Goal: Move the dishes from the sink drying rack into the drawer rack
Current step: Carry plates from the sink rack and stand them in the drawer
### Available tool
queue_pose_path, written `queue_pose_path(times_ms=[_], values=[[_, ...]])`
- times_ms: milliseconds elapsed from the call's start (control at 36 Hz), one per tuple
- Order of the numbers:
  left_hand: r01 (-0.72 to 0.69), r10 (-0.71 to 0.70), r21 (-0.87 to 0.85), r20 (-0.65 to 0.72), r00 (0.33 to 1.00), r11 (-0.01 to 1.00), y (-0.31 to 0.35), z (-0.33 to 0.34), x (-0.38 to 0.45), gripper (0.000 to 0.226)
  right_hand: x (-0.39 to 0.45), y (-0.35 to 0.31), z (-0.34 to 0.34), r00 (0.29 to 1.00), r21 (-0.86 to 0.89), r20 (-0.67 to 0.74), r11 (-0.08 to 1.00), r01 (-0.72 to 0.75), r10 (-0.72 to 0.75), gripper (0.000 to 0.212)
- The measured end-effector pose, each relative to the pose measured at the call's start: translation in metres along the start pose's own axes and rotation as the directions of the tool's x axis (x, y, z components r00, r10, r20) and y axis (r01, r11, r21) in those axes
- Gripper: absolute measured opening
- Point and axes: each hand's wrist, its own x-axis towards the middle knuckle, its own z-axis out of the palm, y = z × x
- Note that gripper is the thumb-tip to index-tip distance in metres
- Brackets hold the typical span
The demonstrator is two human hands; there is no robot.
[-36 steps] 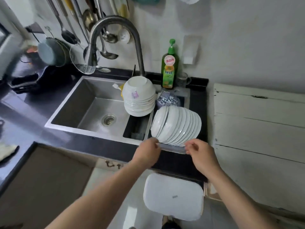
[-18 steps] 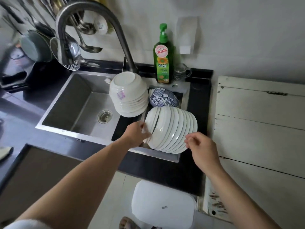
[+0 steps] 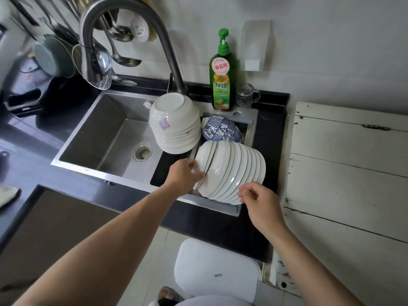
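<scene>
A row of white plates [image 3: 231,173] stands on edge in the drying rack [image 3: 250,127] at the sink's right end. My left hand [image 3: 184,173] grips the leftmost plates of the row, and a gap shows between them and the others. My right hand [image 3: 257,198] hovers at the near right end of the row with fingers loosely curled, just touching the plate rims. Behind the plates sit a stack of upturned white bowls [image 3: 176,124] and a blue patterned bowl [image 3: 220,129]. The drawer rack is out of view.
The steel sink [image 3: 103,138] with its tall faucet [image 3: 123,29] lies to the left. A green soap bottle [image 3: 223,78] and a glass mug [image 3: 247,96] stand behind the rack. White wooden boards [image 3: 348,164] lie on the right, a white bin lid [image 3: 216,270] below.
My left hand rose from the counter's front edge to the left end of the plate row and took hold of the end plates. My right hand rose to the row's near right end.
</scene>
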Motion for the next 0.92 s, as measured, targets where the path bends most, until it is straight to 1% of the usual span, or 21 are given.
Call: queue_pose_path(times_ms=[56, 139, 167, 222, 278, 333, 444, 556, 639, 778, 833, 917], values=[[-0.007, 0.007, 0.011, -0.010, 1.000, 1.000, 0.002, 0.001, -0.001, 0.018, -0.001, 0.001, 0.002, 1.000, -0.013, -0.006, 1.000, 0.003, -0.003, 0.022], [-0.009, 0.009, 0.004, -0.027, 1.000, 1.000, 0.005, 0.006, -0.002, 0.022, 0.000, 0.005, 0.007, 0.999, -0.051, -0.012, 0.998, 0.034, -0.035, 0.021], [-0.007, 0.007, 0.001, -0.039, 0.999, 1.000, 0.007, 0.007, -0.002, 0.024, 0.002, 0.006, 0.010, 0.998, -0.083, -0.015, 0.994, 0.064, -0.066, 0.020], [-0.011, 0.012, 0.008, -0.060, 0.998, 1.000, 0.011, 0.009, -0.004, 0.025, 0.008, 0.006, 0.015, 0.984, -0.181, -0.012, 0.968, 0.174, -0.179, 0.017], [-0.012, 0.015, 0.032, -0.075, 0.997, 0.999, 0.013, 0.012, -0.009, 0.023, 0.018, 0.003, 0.022, 0.949, -0.276, 0.006, 0.912, 0.304, -0.314, 0.023], [-0.017, 0.021, 0.039, -0.092, 0.996, 0.999, 0.015, 0.014, -0.013, 0.021, 0.031, -0.002, 0.027, 0.907, -0.356, 0.041, 0.842, 0.406, -0.420, 0.030], [-0.020, 0.024, 0.033, -0.124, 0.992, 0.999, 0.011, 0.014, -0.016, 0.025, 0.056, -0.008, 0.034, 0.846, -0.473, 0.158, 0.714, 0.517, -0.509, 0.044], [-0.057, 0.064, 0.067, -0.093, 0.994, 0.996, 0.009, 0.004, -0.010, 0.031, 0.074, -0.015, 0.038, 0.799, -0.536, 0.340, 0.596, 0.598, -0.496, 0.055], [-0.064, 0.072, 0.092, -0.084, 0.994, 0.994, 0.011, -0.003, -0.001, 0.032, 0.085, -0.020, 0.042, 0.760, -0.551, 0.425, 0.526, 0.648, -0.491, 0.059], [-0.014, 0.021, 0.105, -0.066, 0.998, 0.994, 0.022, -0.012, 0.008, 0.032, 0.094, -0.016, 0.040, 0.766, -0.537, 0.407, 0.547, 0.642, -0.498, 0.062], [0.009, 0.003, 0.128, -0.088, 0.996, 0.992, 0.027, -0.012, 0.010, 0.037, 0.095, -0.012, 0.039, 0.755, -0.560, 0.419, 0.510, 0.652, -0.505, 0.060], [-0.008, 0.025, 0.162, -0.102, 0.994, 0.987, 0.036, -0.014, 0.010, 0.042, 0.095, -0.012, 0.039, 0.737, -0.574, 0.435, 0.472, 0.669, -0.516, 0.057]])
